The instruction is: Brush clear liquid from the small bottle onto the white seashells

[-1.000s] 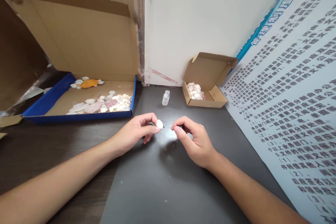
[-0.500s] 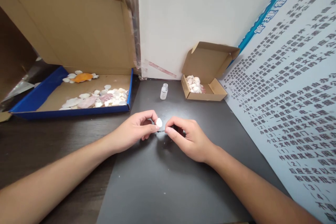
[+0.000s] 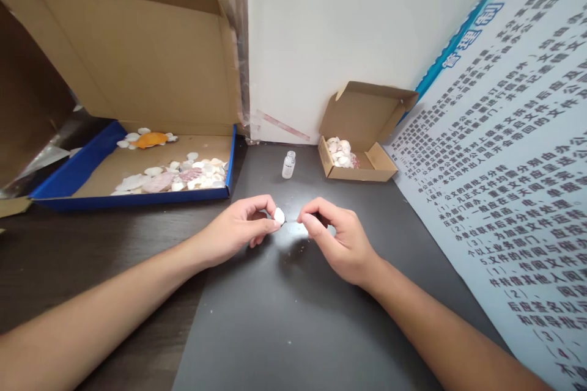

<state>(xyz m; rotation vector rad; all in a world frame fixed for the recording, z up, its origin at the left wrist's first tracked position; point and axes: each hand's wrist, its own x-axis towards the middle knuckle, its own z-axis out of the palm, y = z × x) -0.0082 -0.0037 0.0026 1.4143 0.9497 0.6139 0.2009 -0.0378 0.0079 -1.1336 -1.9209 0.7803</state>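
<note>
Between the thumb and fingers of my left hand [image 3: 247, 221] is a small white seashell [image 3: 279, 215], held a little above the dark grey mat. To its right, my right hand [image 3: 340, 235] pinches a thin, slender stick-like tool [image 3: 292, 222] whose dark tip points left at the shell. Whether the tip touches the shell I cannot tell. Straight ahead of both hands, a small clear glass bottle [image 3: 288, 165] stands upright without a cap.
At left, a blue-edged cardboard box [image 3: 137, 200] with its lid up holds many shells [image 3: 183, 176] and an orange piece [image 3: 151, 139] ringed by shells. A smaller open box [image 3: 362, 172] with shells stands back right. A printed poster [image 3: 499, 153] borders the right.
My right hand has moved slightly right and up, so the tool's pinching fingers are farther from the shell. The shell has turned a little in my left hand. The view has shifted slightly.
</note>
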